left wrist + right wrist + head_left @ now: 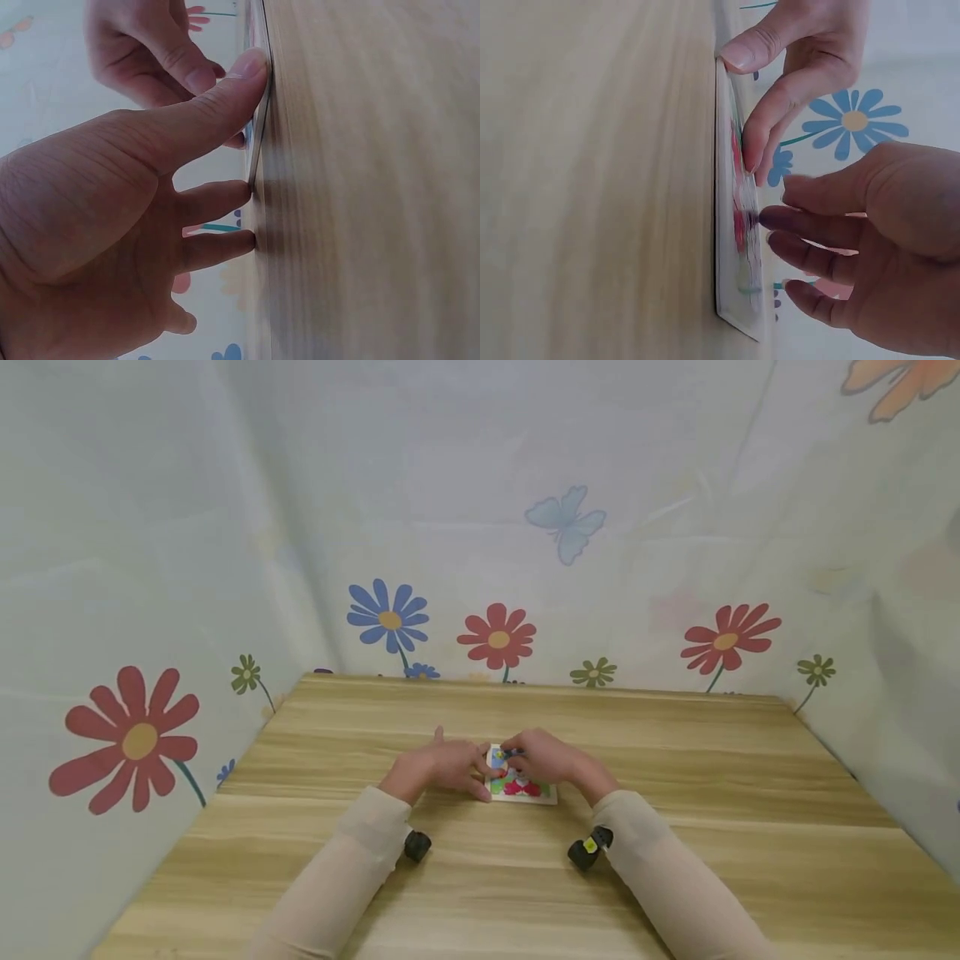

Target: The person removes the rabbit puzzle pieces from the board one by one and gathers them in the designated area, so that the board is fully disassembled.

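Note:
A small flat picture board (522, 789) with a pale border and red, green and blue printing lies on the table. My left hand (452, 766) is at its left side. In the left wrist view that thumb (244, 71) presses the board's edge, while other fingertips touch down beside it. The left index finger (769, 124) reaches onto the picture in the right wrist view. My right hand (551, 755) arches over the board's far right part. Its fingers (810, 225) are loosely bent, the tips right at the picture surface, with nothing visible between thumb and index finger.
The wood-grain table (675, 760) extends around the board on all sides. Behind it hangs a pale cloth (450, 485) printed with flowers and a butterfly. Black wrist devices (585, 852) sit under both sleeves.

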Tool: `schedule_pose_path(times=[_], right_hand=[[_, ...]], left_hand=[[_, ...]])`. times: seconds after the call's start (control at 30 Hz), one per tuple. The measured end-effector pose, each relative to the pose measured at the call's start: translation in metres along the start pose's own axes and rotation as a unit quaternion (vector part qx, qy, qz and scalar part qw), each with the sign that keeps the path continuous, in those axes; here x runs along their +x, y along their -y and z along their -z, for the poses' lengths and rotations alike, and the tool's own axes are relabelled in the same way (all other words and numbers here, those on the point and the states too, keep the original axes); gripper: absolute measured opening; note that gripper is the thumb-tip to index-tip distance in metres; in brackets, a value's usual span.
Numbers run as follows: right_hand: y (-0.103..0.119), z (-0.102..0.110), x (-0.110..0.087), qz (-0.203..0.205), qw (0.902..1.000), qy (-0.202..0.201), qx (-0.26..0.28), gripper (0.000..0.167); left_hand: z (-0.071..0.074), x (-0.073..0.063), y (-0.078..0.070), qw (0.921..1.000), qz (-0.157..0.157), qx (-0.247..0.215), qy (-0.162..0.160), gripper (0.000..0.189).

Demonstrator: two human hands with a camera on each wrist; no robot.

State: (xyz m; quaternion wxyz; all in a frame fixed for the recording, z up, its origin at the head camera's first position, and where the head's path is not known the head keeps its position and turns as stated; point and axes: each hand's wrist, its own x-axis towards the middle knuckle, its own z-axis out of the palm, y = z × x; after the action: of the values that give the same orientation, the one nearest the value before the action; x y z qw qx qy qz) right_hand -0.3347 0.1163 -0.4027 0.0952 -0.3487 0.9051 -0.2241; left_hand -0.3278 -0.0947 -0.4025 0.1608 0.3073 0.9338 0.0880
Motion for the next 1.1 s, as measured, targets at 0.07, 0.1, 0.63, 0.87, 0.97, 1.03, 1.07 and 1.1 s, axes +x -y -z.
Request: schedule_pose_path(times=[0.07,0.1,0.63,0.87,0.97,1.03,1.07,1.1], right_hand=[[-0.002,-0.003,0.003,-0.014,0.9997,-0.009,0.016,0.032],[-0.004,-0.004,0.004,-0.018,0.9996,-0.011,0.020,0.032],[-0.013,-0.009,0.016,-0.021,0.9980,0.005,0.060,0.034],[-0.005,-0.005,0.019,-0.005,0.9995,-0.005,0.029,0.025],[0.000,-0.002,0.019,0.022,0.9997,-0.009,0.005,0.020],[0.003,-0.001,0.019,0.036,0.9993,-0.009,-0.009,0.014],[0.004,0.000,0.019,0.040,0.9991,-0.010,-0.015,0.013],[0.005,0.000,0.019,0.041,0.9989,-0.011,-0.021,0.013]], left_hand=[[-0.001,0.000,0.000,1.0000,-0.005,0.005,0.002,0.051],[-0.002,0.000,0.001,0.9999,-0.007,0.006,0.005,0.051],[-0.005,0.003,0.003,0.9999,-0.005,-0.004,0.009,0.052],[-0.002,0.001,0.004,0.9999,0.002,-0.010,0.005,0.050],[-0.001,0.002,0.005,1.0000,-0.003,-0.008,0.003,0.050],[0.000,0.001,0.005,1.0000,-0.006,-0.005,0.003,0.049],[0.001,0.001,0.004,1.0000,-0.007,-0.004,0.002,0.048],[0.002,0.001,0.004,1.0000,-0.008,-0.003,0.002,0.048]])
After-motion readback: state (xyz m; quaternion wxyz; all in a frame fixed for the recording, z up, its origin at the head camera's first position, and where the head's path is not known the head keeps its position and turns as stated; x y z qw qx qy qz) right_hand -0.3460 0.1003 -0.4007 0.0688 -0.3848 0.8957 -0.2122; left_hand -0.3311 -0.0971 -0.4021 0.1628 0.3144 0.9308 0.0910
